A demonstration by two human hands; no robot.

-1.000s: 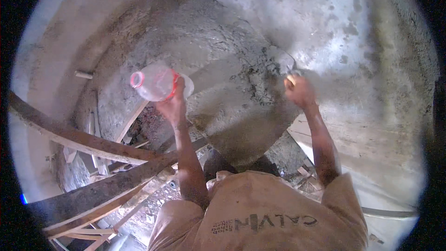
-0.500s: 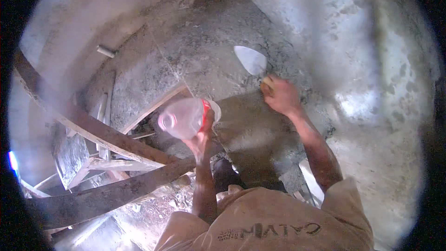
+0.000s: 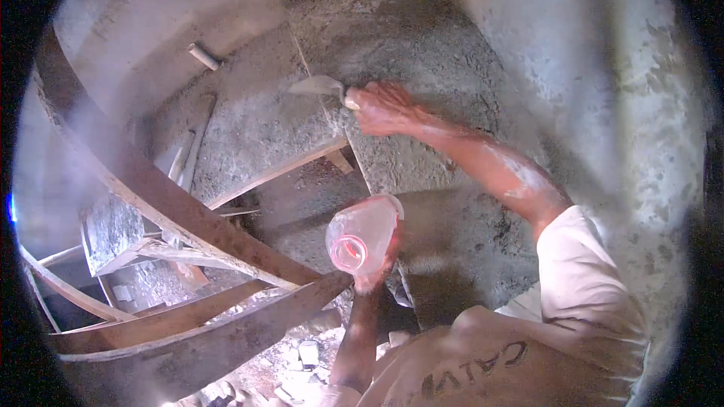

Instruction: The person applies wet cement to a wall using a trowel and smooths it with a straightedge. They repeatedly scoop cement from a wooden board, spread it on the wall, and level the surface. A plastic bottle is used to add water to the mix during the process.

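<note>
My right hand (image 3: 383, 108) is closed round the handle of a pointing trowel (image 3: 318, 86). Its blade, seen at a shallow angle, is over the rough grey cement surface (image 3: 407, 45), close to a straight seam; whether it touches cannot be made out. Lower down, my left hand (image 3: 383, 265) grips a clear plastic bottle (image 3: 360, 230) with a red band. The bottle's open mouth faces up toward me, and its body hides some of the fingers. Whether anything is in the bottle is unclear.
Curved wooden boards (image 3: 151, 188) cross the left side, with timber pieces below them. A wooden batten (image 3: 279, 169) frames a dark opening ahead of the bottle. A short pipe stub (image 3: 204, 56) is at the far left. A pale curved wall (image 3: 633, 143) rises at right.
My right hand has swept left and farther away with the trowel, whose blade now points left. The bottle has turned its mouth more toward me, and the view has shifted.
</note>
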